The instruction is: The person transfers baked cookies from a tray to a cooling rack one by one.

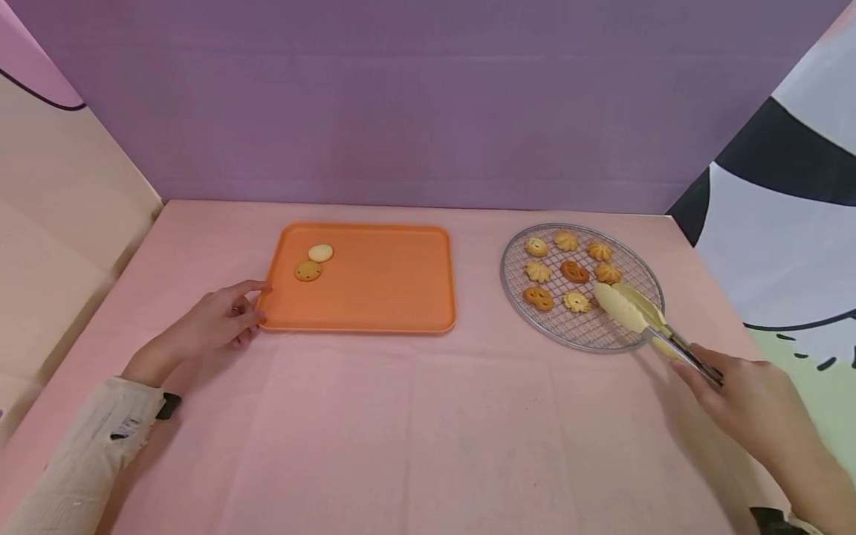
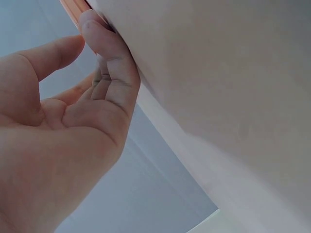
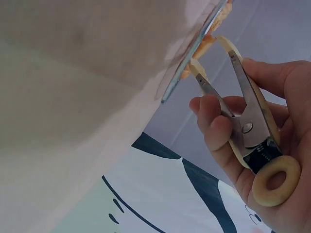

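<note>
An orange tray (image 1: 381, 297) lies on the pink table with two round cookies (image 1: 314, 262) in its far left corner. My left hand (image 1: 224, 319) rests beside it, fingertips (image 2: 92, 24) touching the tray's left edge (image 2: 73, 8). On the right a round wire rack (image 1: 582, 336) carries several piped cookies (image 1: 565, 271). My right hand (image 1: 749, 405) grips cream-coloured tongs (image 1: 638, 316) by their handles (image 3: 248, 126). The tong tips hover over the rack's right side, slightly apart, holding nothing.
A purple backdrop (image 1: 428, 104) stands along the table's far edge. Patterned panels close the left side and the right side (image 1: 782, 223). Bare pink tablecloth (image 1: 428, 431) stretches between the hands and toward me.
</note>
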`<action>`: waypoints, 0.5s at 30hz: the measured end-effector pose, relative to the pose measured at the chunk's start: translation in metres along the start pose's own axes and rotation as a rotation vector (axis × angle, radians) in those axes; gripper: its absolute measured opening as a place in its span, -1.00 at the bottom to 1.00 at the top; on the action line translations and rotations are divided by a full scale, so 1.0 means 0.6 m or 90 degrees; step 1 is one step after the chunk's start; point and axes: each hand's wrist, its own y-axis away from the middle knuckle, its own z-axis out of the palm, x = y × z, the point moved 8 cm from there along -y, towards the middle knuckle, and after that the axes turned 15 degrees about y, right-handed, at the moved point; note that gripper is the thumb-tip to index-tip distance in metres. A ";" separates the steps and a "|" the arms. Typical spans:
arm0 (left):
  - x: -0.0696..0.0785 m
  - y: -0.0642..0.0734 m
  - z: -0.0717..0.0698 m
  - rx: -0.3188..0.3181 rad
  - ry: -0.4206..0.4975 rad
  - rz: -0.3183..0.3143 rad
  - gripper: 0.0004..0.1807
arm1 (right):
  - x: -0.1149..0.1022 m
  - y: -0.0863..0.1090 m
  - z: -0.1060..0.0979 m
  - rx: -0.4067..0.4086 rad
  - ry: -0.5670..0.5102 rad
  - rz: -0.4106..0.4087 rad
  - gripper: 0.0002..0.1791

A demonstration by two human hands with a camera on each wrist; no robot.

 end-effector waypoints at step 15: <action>0.002 0.001 0.002 0.005 -0.002 0.006 -0.45 | 0.000 -0.004 0.005 -0.030 -0.065 0.010 -0.75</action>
